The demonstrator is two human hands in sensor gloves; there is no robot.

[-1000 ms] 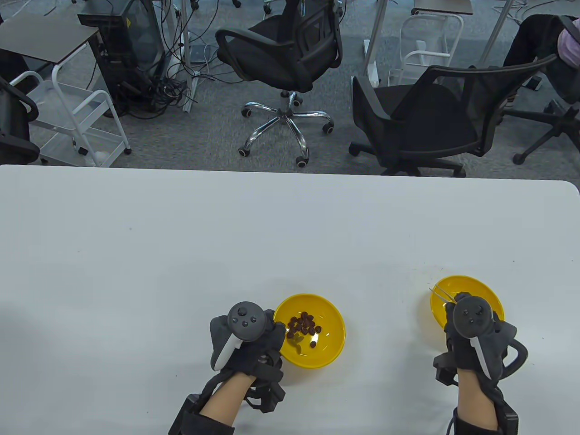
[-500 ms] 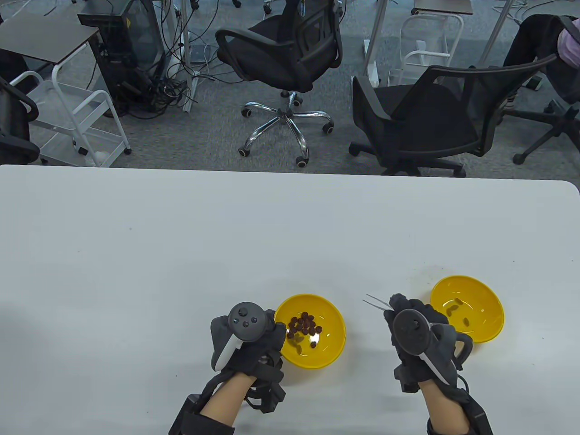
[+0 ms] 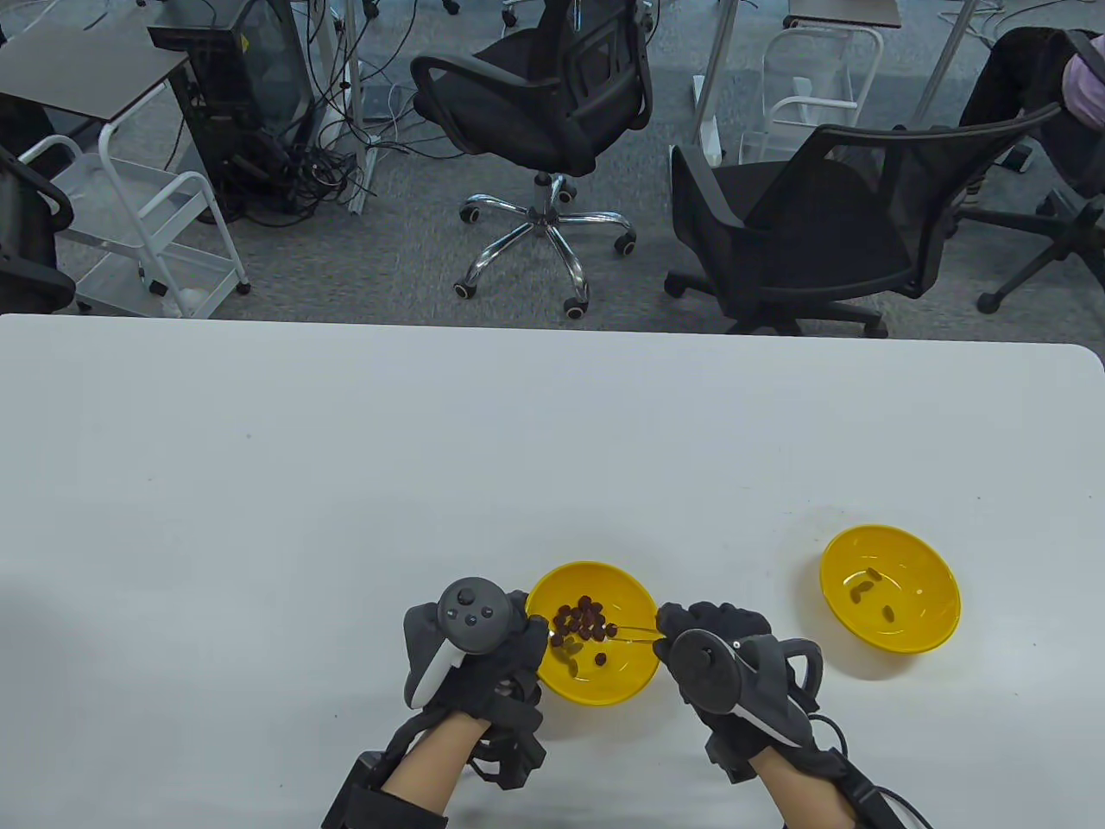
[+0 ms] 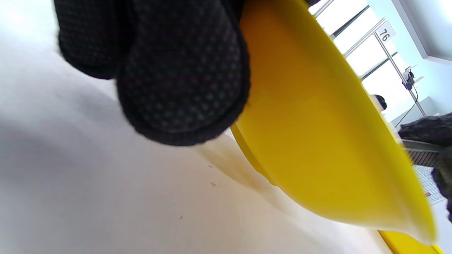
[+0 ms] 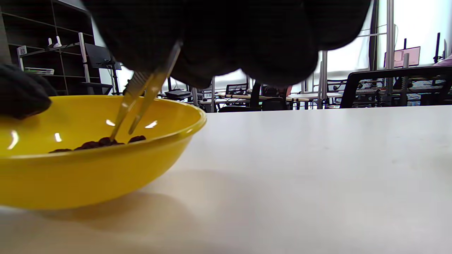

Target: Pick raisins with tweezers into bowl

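Right hand: the right hand sits just right of the near-centre bowl, fingers closed around the tweezers and holding them.
Tweezers: the slim metal pair reaches leftward over the rim, tips a little apart and down among the fruit (nothing visibly caught between them in the right wrist view).
Raisins: a dark cluster of raisins lies in the left yellow bowl, with one or two loose ones nearer the front.
Left hand: the left hand rests against that bowl's left rim, fingertips touching its outer wall; how tightly it grips I cannot tell.
Right bowl: the right yellow bowl stands well apart on the right, holding a few pieces.
Table: the white table carries both bowls near its front edge.
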